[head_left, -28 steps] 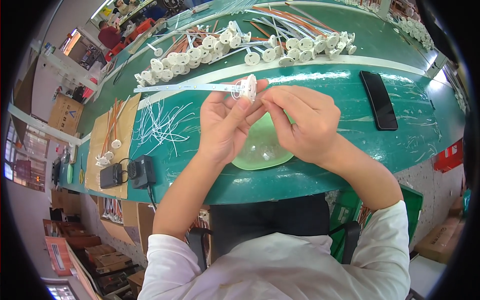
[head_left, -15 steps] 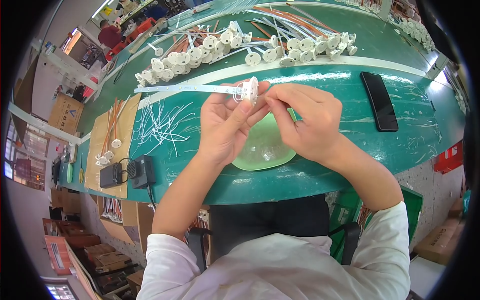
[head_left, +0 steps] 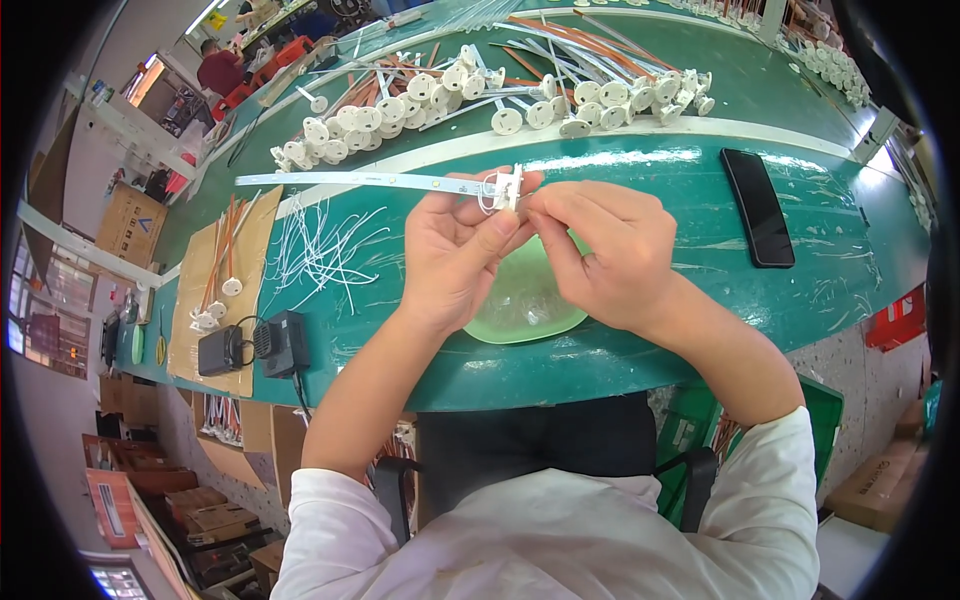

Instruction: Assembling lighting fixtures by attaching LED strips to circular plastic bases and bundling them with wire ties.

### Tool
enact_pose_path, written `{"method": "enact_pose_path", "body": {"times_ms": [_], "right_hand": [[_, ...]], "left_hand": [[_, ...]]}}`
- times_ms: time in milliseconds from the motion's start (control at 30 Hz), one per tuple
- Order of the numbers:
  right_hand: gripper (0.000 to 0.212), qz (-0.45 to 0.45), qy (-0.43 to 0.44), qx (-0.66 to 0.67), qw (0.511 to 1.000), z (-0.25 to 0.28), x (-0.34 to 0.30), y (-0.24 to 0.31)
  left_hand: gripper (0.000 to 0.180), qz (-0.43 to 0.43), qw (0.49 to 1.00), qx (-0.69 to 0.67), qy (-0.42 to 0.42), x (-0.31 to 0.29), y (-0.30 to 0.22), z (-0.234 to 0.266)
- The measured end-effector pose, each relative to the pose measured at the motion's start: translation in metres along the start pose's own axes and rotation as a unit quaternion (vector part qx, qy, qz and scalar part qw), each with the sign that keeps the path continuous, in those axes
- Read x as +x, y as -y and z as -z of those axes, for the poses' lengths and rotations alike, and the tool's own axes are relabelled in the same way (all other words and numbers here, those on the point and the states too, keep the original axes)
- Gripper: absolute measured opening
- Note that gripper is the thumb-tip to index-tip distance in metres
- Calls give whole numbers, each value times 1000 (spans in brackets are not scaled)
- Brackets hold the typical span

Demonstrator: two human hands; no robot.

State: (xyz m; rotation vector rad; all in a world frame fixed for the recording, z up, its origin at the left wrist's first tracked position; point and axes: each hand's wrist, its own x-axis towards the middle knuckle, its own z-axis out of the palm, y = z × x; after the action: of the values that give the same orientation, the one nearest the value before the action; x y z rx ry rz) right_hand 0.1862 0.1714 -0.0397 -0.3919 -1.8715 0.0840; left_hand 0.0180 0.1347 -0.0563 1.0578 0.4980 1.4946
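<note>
Over the table's middle, my left hand (head_left: 445, 265) is closed on a narrow LED light strip (head_left: 350, 181) with a white round plastic base (head_left: 516, 190) at its right end. The strip points left, nearly level, and the base is turned almost edge-on. Thin white wire loops beside the base, above my thumb. Close to the base's right side, my right hand (head_left: 625, 245) is pinched, thumb against forefinger; what lies between the fingertips is too small to make out. Below both hands sits a light green bowl (head_left: 525, 315), partly covered by them.
Loose white wires (head_left: 325, 245) lie left of my hands. Further left, cardboard (head_left: 195, 345) carries several strips and a black adapter (head_left: 283, 343). Strips with white bases (head_left: 370, 118) are heaped at the back. A black phone (head_left: 757, 208) lies right.
The strip has shifted slightly left, and its base has turned from showing its round face to nearly edge-on. My right hand keeps its pinch beside the base.
</note>
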Motion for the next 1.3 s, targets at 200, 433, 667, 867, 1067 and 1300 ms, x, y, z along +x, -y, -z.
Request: {"method": "enact_pose_path", "body": {"times_ms": [200,433,667,867,1067,1300], "right_hand": [[16,11,-15,-6,1000,-8,0,3],[13,-111,3,80,991,-11,0,12],[9,-86,128,31,987,-14,-8,4],[6,-73,154,1,985,-12,-1,-5],[8,-70,178,-44,981,-14,18,-25],[24,-43,281,-259,923,-22,73,-141]], "left_hand": [[33,-2,1000,2,-5,-2,2,0],[21,-18,965,253,-70,17,-79,27],[45,89,468,824,-307,-57,-256,219],[41,243,325,879,-248,-112,-274,281],[38,207,275,919,-193,-117,-257,265],[27,-50,422,888,-174,-80,-210,187]]}}
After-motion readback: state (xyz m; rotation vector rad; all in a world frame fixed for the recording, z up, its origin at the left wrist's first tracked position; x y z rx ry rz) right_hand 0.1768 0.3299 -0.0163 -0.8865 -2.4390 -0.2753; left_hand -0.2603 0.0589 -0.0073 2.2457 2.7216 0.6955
